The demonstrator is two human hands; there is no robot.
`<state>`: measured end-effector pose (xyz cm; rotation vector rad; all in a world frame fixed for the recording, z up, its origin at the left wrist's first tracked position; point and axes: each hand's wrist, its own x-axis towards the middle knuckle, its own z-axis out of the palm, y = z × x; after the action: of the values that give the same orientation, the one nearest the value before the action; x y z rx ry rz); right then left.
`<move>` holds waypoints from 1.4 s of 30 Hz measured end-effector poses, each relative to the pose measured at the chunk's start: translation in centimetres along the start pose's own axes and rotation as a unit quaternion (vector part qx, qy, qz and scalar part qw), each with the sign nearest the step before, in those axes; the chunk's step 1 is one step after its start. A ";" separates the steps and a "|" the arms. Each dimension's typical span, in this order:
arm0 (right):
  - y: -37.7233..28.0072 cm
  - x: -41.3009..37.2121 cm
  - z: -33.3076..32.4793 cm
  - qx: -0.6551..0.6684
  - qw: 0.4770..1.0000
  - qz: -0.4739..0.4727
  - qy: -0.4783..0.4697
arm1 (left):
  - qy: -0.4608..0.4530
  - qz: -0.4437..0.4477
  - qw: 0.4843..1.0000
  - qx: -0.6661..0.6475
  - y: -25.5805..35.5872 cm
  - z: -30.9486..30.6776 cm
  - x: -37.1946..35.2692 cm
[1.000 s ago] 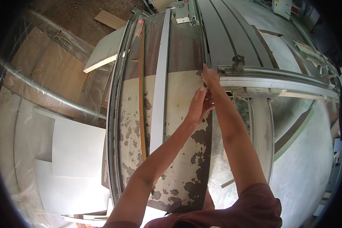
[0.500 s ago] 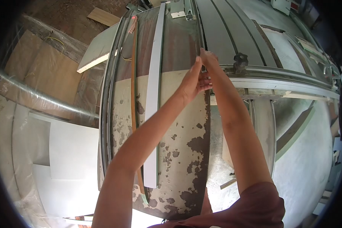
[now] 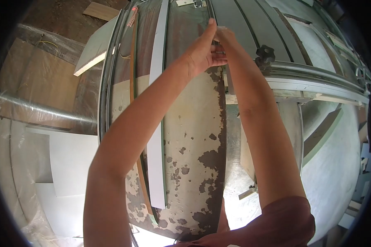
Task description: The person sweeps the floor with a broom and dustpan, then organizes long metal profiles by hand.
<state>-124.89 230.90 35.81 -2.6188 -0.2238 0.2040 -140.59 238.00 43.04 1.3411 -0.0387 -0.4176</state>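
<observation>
Both my arms reach forward over a worn machine table (image 3: 193, 136) with peeling pale paint. My left hand (image 3: 202, 51) is raised at the table's far right edge, one digit pointing up and the other fingers lying against my right wrist. It holds nothing that I can see. My right hand (image 3: 225, 38) sits just beyond it, fingers pressed down where the table meets the grey rails (image 3: 239, 24). What lies under those fingers is hidden. A black star knob (image 3: 264, 53) stands just right of my right forearm.
A long white strip (image 3: 154, 107) and a thin brown wooden strip (image 3: 132, 78) lie lengthwise on the table's left part. A white board (image 3: 92, 51) leans off the left. Plastic-covered panels (image 3: 37, 107) fill the left side. A metal cross rail (image 3: 317, 84) runs right.
Both hands have slid farther away along the table's right edge, past the knob. My left hand has risen and closed in on my right wrist. My view has shifted forward.
</observation>
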 end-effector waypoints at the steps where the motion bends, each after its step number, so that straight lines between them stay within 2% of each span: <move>1: -0.4 0.1 -0.2 0.046 0.998 0.032 -0.001 | -0.001 -0.005 1.000 0.005 0.4 -0.1 0.2; 2: -0.7 0.1 -0.3 0.092 0.994 0.065 -0.003 | -0.001 -0.010 1.000 0.011 0.7 -0.3 0.4; 4: -0.2 1.1 0.3 0.115 0.992 0.052 0.014 | -0.001 -0.019 1.000 0.004 1.4 -0.6 1.0; 6: 1.2 4.4 1.8 0.285 0.958 0.005 -0.026 | 0.012 0.005 1.000 0.012 1.7 -1.1 2.0; 9: 1.0 1.9 2.2 0.288 0.957 0.010 -0.035 | -0.020 -0.043 0.999 0.025 3.0 -1.8 2.6; 10: 1.0 1.8 2.4 0.290 0.956 0.012 -0.036 | -0.020 -0.044 0.999 0.023 3.4 -2.2 2.8; 12: 0.9 1.6 2.4 0.295 0.955 0.014 -0.036 | -0.076 -0.037 0.996 0.037 4.1 -2.7 3.3; 13: 0.8 1.6 2.4 0.297 0.954 0.015 -0.036 | -0.076 -0.038 0.996 0.036 4.5 -2.6 3.5; 15: 0.5 1.6 2.6 0.302 0.952 0.017 -0.037 | 0.001 -0.069 0.996 0.060 5.2 -2.2 3.9; 22: 0.6 1.7 4.0 0.316 0.947 0.032 -0.046 | -0.034 -0.125 0.989 0.071 5.8 -3.9 6.1; 27: -1.0 1.2 2.5 0.322 0.945 0.033 -0.037 | 0.003 -0.148 0.988 0.034 5.3 -4.2 6.4; 31: -3.4 0.2 0.0 0.327 0.945 0.020 -0.022 | -0.027 -0.121 0.991 0.042 4.6 -4.5 4.9; 33: -4.2 -0.7 -1.8 0.327 0.945 0.018 -0.011 | -0.004 -0.084 0.986 0.145 4.3 -4.1 3.3; 34: -4.5 -1.2 -2.8 0.328 0.944 0.016 -0.004 | -0.008 -0.079 0.986 0.148 4.2 -3.8 2.4; 36: -5.1 1.6 -4.1 0.331 0.944 0.008 0.013 | 0.117 -0.117 0.984 0.069 4.2 -3.2 0.4; 37: -5.5 0.5 -4.6 0.393 0.919 -0.007 -0.010 | 0.113 -0.109 0.985 0.073 4.1 -3.3 -0.3; 39: -6.8 -4.5 -5.6 0.491 0.870 -0.045 -0.022 | 0.182 -0.113 0.977 -0.023 4.0 -3.9 -1.7; 40: -7.3 -8.5 -6.0 0.527 0.847 -0.066 -0.010 | 0.177 -0.104 0.978 -0.021 4.0 -4.1 -2.5; 42: -7.6 -14.5 -6.3 0.551 0.833 -0.045 -0.042 | 0.204 -0.056 0.967 -0.141 3.9 -4.3 -4.3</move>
<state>-138.74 231.62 46.52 -1.4410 -0.1778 0.3002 -142.37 243.99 46.61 1.1273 0.4270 -0.2249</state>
